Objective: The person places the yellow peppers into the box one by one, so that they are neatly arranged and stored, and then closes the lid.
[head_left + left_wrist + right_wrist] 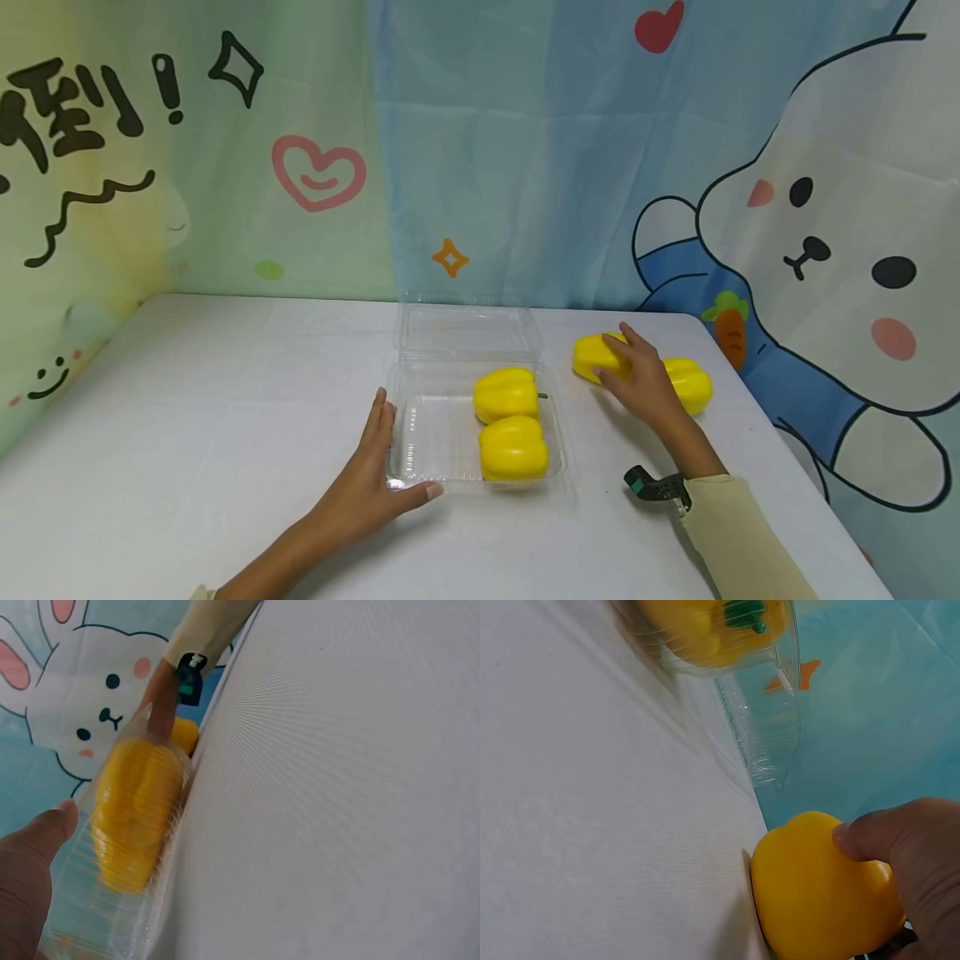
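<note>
Left hand (365, 487): flat on table (187, 433), fingers straight along left wall of box, thumb stretched across its front left corner; touches the plastic, grips nothing.
Box (420, 433): clear plastic clamshell, table centre, lid (468, 331) folded open at the back toward the curtain. Long axis roughly left-right.
Pepper, back of box (506, 393): yellow, lying on its side, long axis left-right, green stem pointing right toward box wall.
Pepper, front of box (514, 448): yellow, just in front of the first, touching or nearly so; lying on its side, stem end not visible. Both sit in right half of box.
Pepper under hand (596, 357): yellow, on table right of box, well apart from it, lying on its side, long axis left-right. Stem hidden.
Right hand (643, 379): laid over that pepper, fingers curled over top, thumb on near side; wrist view shows thumb (870, 834) pressed on its skin. Grasping it, pepper resting on table.
Last pepper (692, 385): yellow, just right of the hand, partly hidden behind it, on table near right edge.
Backdrop: cartoon rabbit curtain (825, 208) behind.
</note>
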`<state>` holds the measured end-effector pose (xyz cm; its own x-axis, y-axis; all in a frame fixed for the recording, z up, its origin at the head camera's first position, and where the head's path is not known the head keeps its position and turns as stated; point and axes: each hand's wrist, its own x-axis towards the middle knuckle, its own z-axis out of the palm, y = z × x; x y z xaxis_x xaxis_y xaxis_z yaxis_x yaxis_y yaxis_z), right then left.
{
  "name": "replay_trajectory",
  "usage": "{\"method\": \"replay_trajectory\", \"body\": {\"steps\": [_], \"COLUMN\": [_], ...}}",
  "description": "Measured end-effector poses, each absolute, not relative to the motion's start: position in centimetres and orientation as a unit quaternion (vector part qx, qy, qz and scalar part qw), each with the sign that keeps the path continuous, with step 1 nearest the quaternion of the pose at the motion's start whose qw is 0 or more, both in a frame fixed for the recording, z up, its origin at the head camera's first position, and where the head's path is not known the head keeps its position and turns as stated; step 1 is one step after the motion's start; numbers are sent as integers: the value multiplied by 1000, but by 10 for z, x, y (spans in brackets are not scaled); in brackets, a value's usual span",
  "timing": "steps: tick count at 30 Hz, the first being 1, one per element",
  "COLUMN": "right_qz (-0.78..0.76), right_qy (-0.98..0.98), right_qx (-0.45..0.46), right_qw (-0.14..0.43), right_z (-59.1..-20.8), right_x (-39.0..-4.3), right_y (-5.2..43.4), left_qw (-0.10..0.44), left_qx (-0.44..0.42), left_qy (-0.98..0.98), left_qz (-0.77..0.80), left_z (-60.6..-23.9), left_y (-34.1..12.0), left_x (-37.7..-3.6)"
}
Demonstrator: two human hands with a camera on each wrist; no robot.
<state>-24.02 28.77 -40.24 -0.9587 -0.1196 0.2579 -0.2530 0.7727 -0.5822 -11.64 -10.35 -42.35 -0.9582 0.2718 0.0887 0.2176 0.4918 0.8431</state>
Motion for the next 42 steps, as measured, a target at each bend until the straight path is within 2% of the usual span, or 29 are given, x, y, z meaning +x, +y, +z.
{"method": "replay_trajectory", "body": {"steps": [14,27,42], "right_qz": [284,263,254], "right_qy": [-940,-948,-950], "right_qx": [120,136,119], "right_qw": [150,115,135], "right_z": [-406,-399,-401], "right_x": [-241,-238,-239], "right_y": [286,292,286], "left_qw": [29,31,27], "left_qx": [144,146,146], "left_qy": [860,861,860], "left_qz": [489,487,488], "left_z": [-425,-425,-425], "left_y": [-104,-104,-104], "left_x": [-117,-117,-117]}}
